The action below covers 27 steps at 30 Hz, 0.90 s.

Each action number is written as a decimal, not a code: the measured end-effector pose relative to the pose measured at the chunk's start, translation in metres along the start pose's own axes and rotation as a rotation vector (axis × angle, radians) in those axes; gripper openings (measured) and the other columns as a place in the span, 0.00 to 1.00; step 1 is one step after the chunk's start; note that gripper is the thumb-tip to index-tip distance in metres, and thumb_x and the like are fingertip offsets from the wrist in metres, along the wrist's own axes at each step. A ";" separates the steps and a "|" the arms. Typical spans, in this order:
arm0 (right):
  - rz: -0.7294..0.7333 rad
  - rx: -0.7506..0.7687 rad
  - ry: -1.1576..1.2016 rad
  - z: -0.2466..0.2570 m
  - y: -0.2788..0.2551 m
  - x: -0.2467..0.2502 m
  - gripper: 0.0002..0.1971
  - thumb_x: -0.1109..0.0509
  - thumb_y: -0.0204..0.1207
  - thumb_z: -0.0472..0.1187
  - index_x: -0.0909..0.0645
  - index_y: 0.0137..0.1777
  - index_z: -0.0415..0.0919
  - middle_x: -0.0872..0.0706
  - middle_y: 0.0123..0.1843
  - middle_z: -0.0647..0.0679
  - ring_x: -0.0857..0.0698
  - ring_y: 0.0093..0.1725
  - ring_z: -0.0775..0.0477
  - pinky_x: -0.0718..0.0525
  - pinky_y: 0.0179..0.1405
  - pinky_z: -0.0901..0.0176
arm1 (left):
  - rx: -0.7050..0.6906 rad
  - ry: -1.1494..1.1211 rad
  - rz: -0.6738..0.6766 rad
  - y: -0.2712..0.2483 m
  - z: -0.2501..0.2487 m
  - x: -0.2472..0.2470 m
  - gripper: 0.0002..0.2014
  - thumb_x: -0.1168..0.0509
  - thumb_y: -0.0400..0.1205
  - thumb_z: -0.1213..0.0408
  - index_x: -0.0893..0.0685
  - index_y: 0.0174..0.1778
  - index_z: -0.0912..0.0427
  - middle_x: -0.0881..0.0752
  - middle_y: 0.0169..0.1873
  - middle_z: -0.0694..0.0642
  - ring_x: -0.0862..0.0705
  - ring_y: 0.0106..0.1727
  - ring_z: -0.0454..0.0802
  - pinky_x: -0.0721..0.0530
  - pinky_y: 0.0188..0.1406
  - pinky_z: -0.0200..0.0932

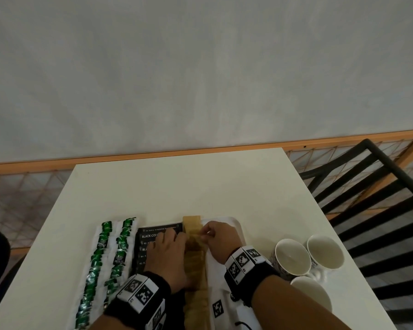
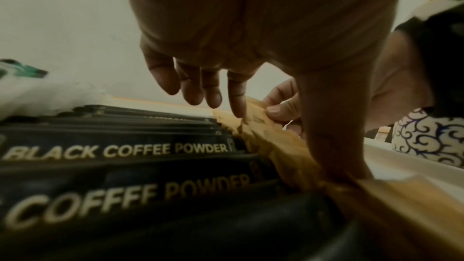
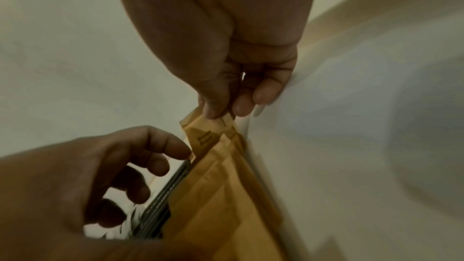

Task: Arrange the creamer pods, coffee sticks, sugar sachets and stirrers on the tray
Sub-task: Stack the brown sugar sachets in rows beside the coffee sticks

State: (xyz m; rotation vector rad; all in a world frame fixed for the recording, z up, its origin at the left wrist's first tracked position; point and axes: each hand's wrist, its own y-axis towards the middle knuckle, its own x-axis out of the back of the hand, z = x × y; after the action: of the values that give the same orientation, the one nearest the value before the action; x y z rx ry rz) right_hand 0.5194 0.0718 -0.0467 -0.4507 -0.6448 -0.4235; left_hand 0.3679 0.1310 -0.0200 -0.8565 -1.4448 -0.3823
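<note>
A column of brown sugar sachets runs lengthwise away from the person on the white tray (beside black coffee sticks), between the spread left hand and the right hand, which pinches one sachet.

A pale grey wall with an orange wooden strip stands behind the white table; a black slatted chair is at right.

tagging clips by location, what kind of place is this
Probably a café or pantry corner: a white table against a wall, black slatted chair, cups, and black coffee sticks.
</note>
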 end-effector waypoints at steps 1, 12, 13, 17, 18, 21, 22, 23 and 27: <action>0.011 0.005 -0.007 0.002 0.000 0.000 0.06 0.31 0.78 0.40 0.14 0.52 0.47 0.11 0.49 0.50 0.18 0.46 0.54 0.21 0.47 0.70 | 0.021 -0.023 -0.028 -0.006 0.000 0.001 0.39 0.35 0.58 0.31 0.36 0.62 0.42 0.35 0.57 0.48 0.33 0.61 0.51 0.31 0.56 0.48; 0.044 0.002 -0.015 0.007 0.000 -0.003 0.12 0.30 0.78 0.41 0.25 0.36 0.56 0.18 0.37 0.56 0.20 0.37 0.58 0.29 0.34 0.73 | -0.282 0.236 -0.545 -0.077 -0.019 -0.095 0.18 0.55 0.85 0.53 0.24 0.65 0.46 0.14 0.63 0.51 0.22 0.70 0.59 0.33 0.66 0.63; 0.053 -0.003 -0.022 0.007 0.000 -0.003 0.12 0.30 0.78 0.41 0.25 0.36 0.56 0.17 0.38 0.56 0.20 0.38 0.57 0.28 0.34 0.72 | -0.291 0.265 -0.565 -0.078 -0.018 -0.103 0.20 0.57 0.86 0.53 0.24 0.66 0.47 0.15 0.64 0.50 0.30 0.75 0.57 0.38 0.69 0.63; 0.089 -0.007 -0.027 0.011 0.000 -0.002 0.05 0.30 0.77 0.40 0.19 0.42 0.52 0.14 0.42 0.53 0.19 0.41 0.56 0.27 0.34 0.73 | -0.304 0.282 -0.567 -0.074 -0.016 -0.113 0.20 0.57 0.87 0.51 0.24 0.65 0.48 0.23 0.68 0.51 0.48 0.84 0.55 0.42 0.71 0.64; 0.099 -0.002 -0.032 0.011 0.001 -0.002 0.05 0.29 0.77 0.40 0.18 0.42 0.52 0.13 0.43 0.53 0.18 0.41 0.56 0.27 0.34 0.75 | -0.305 0.277 -0.566 -0.073 -0.016 -0.114 0.19 0.57 0.86 0.51 0.24 0.65 0.48 0.24 0.68 0.50 0.49 0.85 0.55 0.41 0.71 0.63; 0.096 -0.002 -0.045 0.012 0.002 -0.002 0.04 0.29 0.77 0.40 0.17 0.44 0.51 0.15 0.42 0.54 0.18 0.42 0.56 0.24 0.38 0.74 | -0.304 0.274 -0.607 -0.071 -0.017 -0.117 0.19 0.56 0.86 0.51 0.24 0.65 0.48 0.26 0.71 0.52 0.44 0.83 0.53 0.40 0.71 0.62; 0.085 -0.001 -0.055 0.012 0.002 -0.003 0.04 0.30 0.78 0.39 0.16 0.46 0.50 0.16 0.43 0.55 0.18 0.43 0.56 0.22 0.42 0.72 | -0.301 0.280 -0.623 -0.071 -0.017 -0.118 0.19 0.56 0.86 0.51 0.24 0.65 0.48 0.28 0.73 0.52 0.42 0.81 0.53 0.40 0.71 0.62; 0.076 0.005 -0.069 0.011 0.002 -0.004 0.05 0.31 0.78 0.39 0.17 0.48 0.50 0.16 0.43 0.55 0.18 0.43 0.56 0.20 0.45 0.70 | -0.294 0.290 -0.636 -0.071 -0.017 -0.118 0.19 0.56 0.86 0.51 0.24 0.65 0.48 0.28 0.73 0.52 0.41 0.80 0.53 0.40 0.71 0.62; 0.038 -0.019 -0.005 0.010 -0.001 -0.004 0.04 0.33 0.79 0.42 0.22 0.53 0.49 0.14 0.45 0.51 0.15 0.43 0.50 0.15 0.43 0.62 | -0.249 0.325 -0.598 -0.074 -0.015 -0.124 0.21 0.57 0.86 0.50 0.26 0.69 0.48 0.18 0.67 0.50 0.39 0.80 0.52 0.42 0.73 0.63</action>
State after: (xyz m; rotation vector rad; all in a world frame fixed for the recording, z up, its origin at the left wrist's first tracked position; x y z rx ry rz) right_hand 0.5113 0.0767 -0.0419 -0.4814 -0.6362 -0.3932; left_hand 0.3102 0.0400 -0.1166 -0.5054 -1.3394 -1.1185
